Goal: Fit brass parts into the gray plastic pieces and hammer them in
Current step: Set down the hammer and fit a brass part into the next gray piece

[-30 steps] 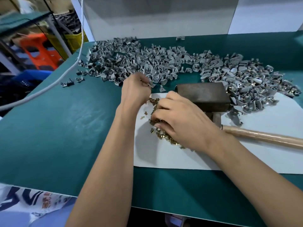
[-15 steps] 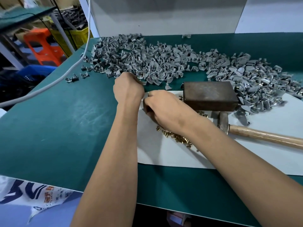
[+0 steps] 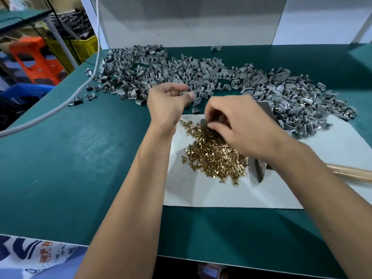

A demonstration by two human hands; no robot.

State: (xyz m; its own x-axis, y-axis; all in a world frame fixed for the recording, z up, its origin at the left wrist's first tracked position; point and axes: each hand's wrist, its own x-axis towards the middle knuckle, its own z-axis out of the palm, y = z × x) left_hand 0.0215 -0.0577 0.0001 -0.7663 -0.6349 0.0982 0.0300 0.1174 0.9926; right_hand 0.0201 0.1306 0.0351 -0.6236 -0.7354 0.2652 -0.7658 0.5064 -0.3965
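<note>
Loose gray plastic pieces (image 3: 201, 73) lie in a wide heap across the back of the green table. A pile of small brass parts (image 3: 215, 156) sits on a white paper sheet (image 3: 221, 194). My left hand (image 3: 167, 103) hovers at the heap's near edge, its curled fingers pinching a blurred gray plastic piece (image 3: 184, 91). My right hand (image 3: 239, 123) reaches down onto the far end of the brass pile, fingertips pinched together on a brass part. The hammer head (image 3: 265, 109) is mostly hidden behind my right hand, and its wooden handle (image 3: 350, 174) sticks out to the right.
A white cable (image 3: 60, 105) runs across the table's left corner past a few stray gray pieces (image 3: 88, 95). A white panel (image 3: 191, 23) stands behind the heap. An orange stool (image 3: 34, 59) and a yellow crate (image 3: 80, 47) stand off the table at left.
My right hand has left my left hand and dropped back onto the brass pile, now covering the hammer head. My left hand has lifted slightly with the gray piece.
</note>
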